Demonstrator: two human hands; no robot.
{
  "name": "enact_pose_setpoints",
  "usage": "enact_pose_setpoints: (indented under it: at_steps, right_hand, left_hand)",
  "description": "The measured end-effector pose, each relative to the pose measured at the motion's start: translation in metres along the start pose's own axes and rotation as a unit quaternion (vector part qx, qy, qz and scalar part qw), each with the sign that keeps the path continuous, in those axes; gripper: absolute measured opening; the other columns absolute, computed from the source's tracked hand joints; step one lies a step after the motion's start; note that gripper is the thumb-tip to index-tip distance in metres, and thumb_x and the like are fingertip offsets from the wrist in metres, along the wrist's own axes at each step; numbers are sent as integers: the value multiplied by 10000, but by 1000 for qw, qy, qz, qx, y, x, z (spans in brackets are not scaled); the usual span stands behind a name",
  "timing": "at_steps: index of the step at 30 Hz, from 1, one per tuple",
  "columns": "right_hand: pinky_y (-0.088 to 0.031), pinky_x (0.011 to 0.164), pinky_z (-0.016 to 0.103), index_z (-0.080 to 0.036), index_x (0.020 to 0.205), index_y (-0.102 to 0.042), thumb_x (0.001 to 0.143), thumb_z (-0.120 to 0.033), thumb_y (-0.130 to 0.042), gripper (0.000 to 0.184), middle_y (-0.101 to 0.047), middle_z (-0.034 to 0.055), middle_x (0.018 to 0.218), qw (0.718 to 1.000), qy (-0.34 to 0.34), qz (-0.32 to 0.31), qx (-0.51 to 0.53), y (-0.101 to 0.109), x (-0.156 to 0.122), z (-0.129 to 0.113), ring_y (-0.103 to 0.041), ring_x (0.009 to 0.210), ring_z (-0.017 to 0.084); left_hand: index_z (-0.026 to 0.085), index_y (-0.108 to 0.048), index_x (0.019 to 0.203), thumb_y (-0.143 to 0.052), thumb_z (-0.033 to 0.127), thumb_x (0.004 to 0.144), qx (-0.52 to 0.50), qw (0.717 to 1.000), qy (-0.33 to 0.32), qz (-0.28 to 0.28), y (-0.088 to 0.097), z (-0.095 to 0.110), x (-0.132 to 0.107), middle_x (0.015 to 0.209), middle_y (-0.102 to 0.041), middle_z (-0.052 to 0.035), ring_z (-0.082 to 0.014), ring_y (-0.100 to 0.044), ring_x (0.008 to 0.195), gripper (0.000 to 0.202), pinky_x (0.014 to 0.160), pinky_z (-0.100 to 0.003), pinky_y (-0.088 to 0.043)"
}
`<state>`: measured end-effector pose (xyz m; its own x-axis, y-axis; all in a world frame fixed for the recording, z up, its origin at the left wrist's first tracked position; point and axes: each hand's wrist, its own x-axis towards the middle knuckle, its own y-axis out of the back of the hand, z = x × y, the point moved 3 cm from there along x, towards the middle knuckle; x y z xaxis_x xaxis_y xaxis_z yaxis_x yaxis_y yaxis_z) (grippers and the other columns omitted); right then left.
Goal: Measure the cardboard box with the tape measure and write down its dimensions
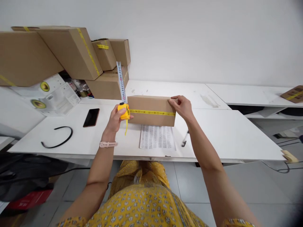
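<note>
My left hand is closed around a yellow tape measure, held at the left end of a small brown cardboard box. The measure's white blade sticks up and away from the case. A strip of yellow tape runs along the box's front. My right hand grips the box's upper right corner, fingers curled over the edge. The box stands on a white table, just behind a printed sheet.
A black phone and a black curved band lie at the left of the table. A pen lies right of the sheet. Stacked cardboard boxes lean against the wall at back left. Another taped box sits far right.
</note>
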<state>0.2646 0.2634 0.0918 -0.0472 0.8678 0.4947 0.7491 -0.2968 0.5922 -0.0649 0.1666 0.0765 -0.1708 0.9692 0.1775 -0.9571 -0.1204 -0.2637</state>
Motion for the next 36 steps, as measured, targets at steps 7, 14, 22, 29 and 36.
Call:
enact_pose_setpoints:
  at_steps: [7,14,22,29,36]
  right_hand:
    - [-433,974,445,-224,913,-664,973,-315,-443,247,-712,105,1061,995,70,13,-70,-23,47,-8,-593,1002,267]
    - [-350,1032,465,-224,1168,-626,982,-176,-296,382,-732,87,1128,988,91,25,-118,-40,49,-17,-599,1035,267]
    - [-344,930,431,-298,1506,-450,966,-146,-281,586,-667,86,1079,975,118,-4,-187,-42,48,-16,-548,1014,276]
    - [-318,915,438,-400,1505,-478,971,-159,-353,599,-624,82,1093,964,145,-20,-221,-43,47,-15,-487,995,271]
    - [-287,928,449,-399,1416,-591,973,-143,-361,561,-606,90,1170,959,150,-25,-240,-45,46,-17,-460,1030,282]
  left_hand:
    - [205,-584,1062,-849,377,651,9,998,-48,-43,-35,6,-10,1050,-634,-38,-159,-658,814,518,687,-338,-644]
    - [231,-508,1103,-847,432,701,-30,967,132,-215,-90,-58,-85,929,-596,21,-158,-702,747,563,669,-291,-592]
    - [224,-497,1105,-854,429,696,-78,963,169,-197,-96,-85,-100,971,-578,26,-143,-690,726,580,723,-329,-580]
    - [220,-511,1100,-865,430,690,-87,964,164,-189,-99,-91,-105,1034,-598,-5,-128,-666,725,582,732,-343,-592]
    - [229,-510,1126,-873,428,675,-82,963,176,-188,-102,-112,-107,1144,-594,-34,-119,-631,771,612,736,-328,-598]
